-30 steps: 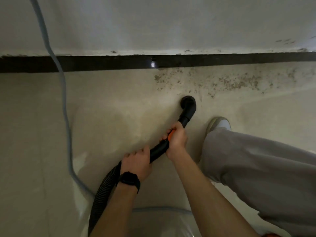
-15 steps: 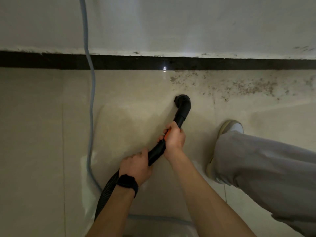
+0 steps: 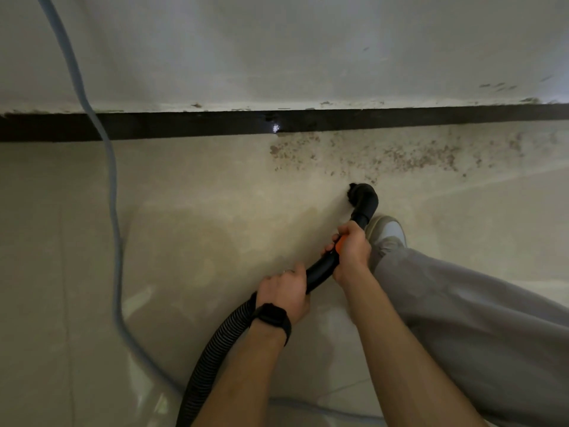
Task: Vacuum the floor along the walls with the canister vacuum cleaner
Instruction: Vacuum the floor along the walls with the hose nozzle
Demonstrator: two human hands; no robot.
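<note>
Black ribbed vacuum hose [image 3: 215, 349] with curved black plastic nozzle [image 3: 365, 200], tip down on beige tiled floor [image 3: 215, 195], near black skirting strip [image 3: 184, 126] along the floor's far edge, just short of brown dirt specks [image 3: 400, 155]. Left hand [image 3: 284, 292] curled round the hose; right hand [image 3: 351, 251] clenched round the rigid tube beside an orange patch [image 3: 338, 244]. Grey cable [image 3: 114, 211] trailing at left.
</note>
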